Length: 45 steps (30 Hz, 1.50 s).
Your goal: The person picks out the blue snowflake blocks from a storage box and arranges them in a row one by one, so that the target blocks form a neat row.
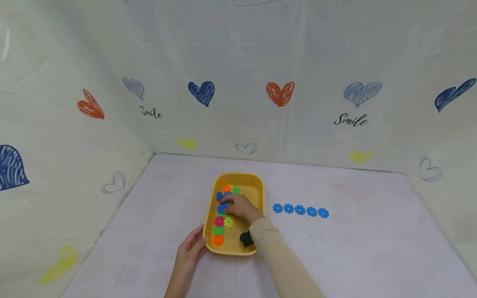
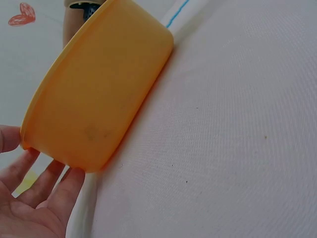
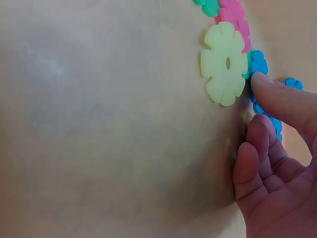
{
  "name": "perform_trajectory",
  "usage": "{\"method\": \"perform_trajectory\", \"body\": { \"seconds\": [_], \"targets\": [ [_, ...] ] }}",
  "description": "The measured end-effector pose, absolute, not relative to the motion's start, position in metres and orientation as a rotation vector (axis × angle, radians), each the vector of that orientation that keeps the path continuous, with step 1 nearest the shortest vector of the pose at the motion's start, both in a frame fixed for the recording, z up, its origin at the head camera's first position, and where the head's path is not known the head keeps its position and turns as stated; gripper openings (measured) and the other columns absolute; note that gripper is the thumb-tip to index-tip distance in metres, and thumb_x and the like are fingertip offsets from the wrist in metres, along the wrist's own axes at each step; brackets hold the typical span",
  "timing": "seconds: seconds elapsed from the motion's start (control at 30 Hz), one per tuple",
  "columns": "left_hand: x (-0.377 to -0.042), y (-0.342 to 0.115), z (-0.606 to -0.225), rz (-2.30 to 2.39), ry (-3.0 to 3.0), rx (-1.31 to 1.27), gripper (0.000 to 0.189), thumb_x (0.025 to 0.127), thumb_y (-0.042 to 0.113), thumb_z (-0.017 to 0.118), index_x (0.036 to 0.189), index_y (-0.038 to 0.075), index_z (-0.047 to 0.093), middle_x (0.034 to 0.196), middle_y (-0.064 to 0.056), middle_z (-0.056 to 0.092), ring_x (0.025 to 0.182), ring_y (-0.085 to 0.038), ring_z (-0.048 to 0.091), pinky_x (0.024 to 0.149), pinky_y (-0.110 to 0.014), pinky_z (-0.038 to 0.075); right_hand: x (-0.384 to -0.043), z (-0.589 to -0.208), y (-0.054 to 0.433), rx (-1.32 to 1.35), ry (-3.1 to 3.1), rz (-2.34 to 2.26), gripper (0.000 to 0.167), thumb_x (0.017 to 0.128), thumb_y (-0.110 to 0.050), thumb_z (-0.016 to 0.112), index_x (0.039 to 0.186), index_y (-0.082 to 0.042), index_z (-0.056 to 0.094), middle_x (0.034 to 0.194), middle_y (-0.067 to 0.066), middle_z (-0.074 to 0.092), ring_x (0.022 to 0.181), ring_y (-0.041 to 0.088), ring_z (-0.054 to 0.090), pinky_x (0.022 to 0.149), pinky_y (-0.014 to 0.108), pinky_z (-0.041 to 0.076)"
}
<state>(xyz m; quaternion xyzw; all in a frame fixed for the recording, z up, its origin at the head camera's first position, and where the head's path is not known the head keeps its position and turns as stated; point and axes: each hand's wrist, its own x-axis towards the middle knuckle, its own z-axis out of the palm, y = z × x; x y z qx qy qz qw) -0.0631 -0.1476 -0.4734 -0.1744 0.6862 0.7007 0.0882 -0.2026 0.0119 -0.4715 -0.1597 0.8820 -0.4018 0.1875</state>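
A yellow plastic tray (image 1: 257,186) stands on the table with flower-shaped building discs along its left side. My left hand (image 1: 189,250) grips the tray's near left corner; in the left wrist view its thumb is at the rim and the fingers lie against the outer wall. Inside the tray, my right hand (image 1: 240,207) pinches a blue flower disc (image 3: 258,64), thumb on its face, other fingers curled and partly hiding it. Close by lie a pale yellow disc (image 3: 227,64), a pink disc (image 3: 235,20), and green and orange discs (image 1: 218,240).
Several blue flower discs (image 1: 299,210) lie in a row on the white table to the right of the tray. A black wrist device (image 1: 246,239) sits at my right wrist. A white curtain (image 1: 238,49) printed with hearts hangs behind the table and along its sides.
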Motion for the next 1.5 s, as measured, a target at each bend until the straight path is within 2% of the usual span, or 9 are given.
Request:
{"method": "perform_trajectory", "body": {
  "seconds": [0.2, 0.33, 0.43, 0.53, 0.7, 0.9, 1.17, 1.37, 1.5],
  "targets": [
    [-0.064, -0.148, -0.474, 2.092, 2.052, -0.54, 0.05, 0.094, 0.025, 0.054, 0.138, 0.005, 0.043, 0.14, -0.019, 0.045, 0.119, -0.023, 0.053, 0.091, -0.028, 0.051, -0.204, -0.472, 0.01, -0.427, 2.483, -1.107, 0.024, 0.083, -0.011, 0.067, 0.107, -0.014, 0.068, 0.078, 0.003, 0.055, 0.072, 0.015, 0.047, 0.065, 0.022, 0.041],
    [-0.064, -0.148, -0.475, 2.107, 2.042, -0.521, 0.051, 0.094, 0.024, 0.053, 0.139, 0.003, 0.041, 0.141, -0.02, 0.044, 0.119, -0.023, 0.053, 0.091, -0.028, 0.051, -0.205, -0.473, 0.009, -0.412, 2.503, -1.093, 0.023, 0.083, -0.011, 0.068, 0.105, -0.015, 0.068, 0.093, 0.006, 0.062, 0.082, 0.016, 0.051, 0.076, 0.026, 0.047],
    [-0.063, -0.147, -0.475, 2.115, 2.034, -0.5, 0.052, 0.094, 0.024, 0.053, 0.14, 0.002, 0.04, 0.141, -0.021, 0.043, 0.12, -0.023, 0.052, 0.091, -0.028, 0.051, -0.206, -0.473, 0.01, -0.412, 2.505, -1.09, 0.022, 0.082, -0.009, 0.068, 0.104, -0.014, 0.067, 0.097, 0.004, 0.062, 0.085, 0.016, 0.05, 0.08, 0.028, 0.046],
    [-0.063, -0.147, -0.475, 2.114, 2.038, -0.508, 0.051, 0.094, 0.024, 0.053, 0.139, 0.003, 0.04, 0.141, -0.02, 0.044, 0.119, -0.023, 0.053, 0.091, -0.028, 0.051, -0.207, -0.471, 0.01, -0.432, 2.49, -1.102, 0.022, 0.082, -0.006, 0.068, 0.102, -0.013, 0.065, 0.092, 0.006, 0.06, 0.082, 0.018, 0.049, 0.076, 0.028, 0.046],
    [-0.065, -0.145, -0.477, 2.098, 2.038, -0.544, 0.051, 0.092, 0.026, 0.055, 0.138, 0.005, 0.043, 0.139, -0.018, 0.046, 0.115, -0.019, 0.055, 0.091, -0.028, 0.052, -0.206, -0.469, 0.013, -0.439, 2.488, -1.129, 0.016, 0.083, -0.003, 0.066, 0.097, -0.01, 0.062, 0.094, 0.005, 0.061, 0.082, 0.017, 0.048, 0.076, 0.027, 0.046],
    [-0.064, -0.148, -0.476, 2.094, 2.058, -0.534, 0.05, 0.093, 0.025, 0.055, 0.138, 0.005, 0.043, 0.14, -0.018, 0.045, 0.119, -0.023, 0.053, 0.091, -0.027, 0.051, -0.204, -0.469, 0.013, -0.471, 2.479, -1.195, 0.01, 0.084, -0.005, 0.064, 0.094, -0.005, 0.061, 0.092, 0.007, 0.061, 0.078, 0.015, 0.049, 0.07, 0.023, 0.045],
    [-0.066, -0.146, -0.477, 2.111, 2.044, -0.519, 0.048, 0.093, 0.023, 0.054, 0.138, 0.006, 0.044, 0.141, -0.017, 0.045, 0.12, -0.024, 0.052, 0.091, -0.027, 0.051, -0.205, -0.466, 0.018, -0.343, 2.368, -1.258, 0.006, 0.086, -0.01, 0.063, 0.089, -0.005, 0.06, 0.074, 0.001, 0.053, 0.063, 0.014, 0.046, 0.055, 0.019, 0.04],
    [-0.065, -0.145, -0.476, 2.098, 2.051, -0.53, 0.049, 0.093, 0.024, 0.054, 0.138, 0.007, 0.043, 0.141, -0.016, 0.044, 0.121, -0.025, 0.051, 0.092, -0.028, 0.05, -0.201, -0.45, 0.026, -0.372, 2.342, -1.222, 0.009, 0.087, -0.013, 0.063, 0.088, -0.005, 0.06, 0.07, 0.0, 0.05, 0.06, 0.016, 0.047, 0.054, 0.02, 0.042],
    [-0.064, -0.145, -0.477, 2.092, 2.055, -0.532, 0.049, 0.093, 0.023, 0.054, 0.138, 0.007, 0.043, 0.141, -0.017, 0.044, 0.122, -0.025, 0.051, 0.093, -0.028, 0.05, -0.194, -0.435, 0.032, -0.399, 2.356, -1.261, 0.01, 0.087, -0.013, 0.063, 0.088, -0.004, 0.059, 0.071, 0.004, 0.055, 0.064, 0.02, 0.053, 0.058, 0.025, 0.05]
  ]
}}
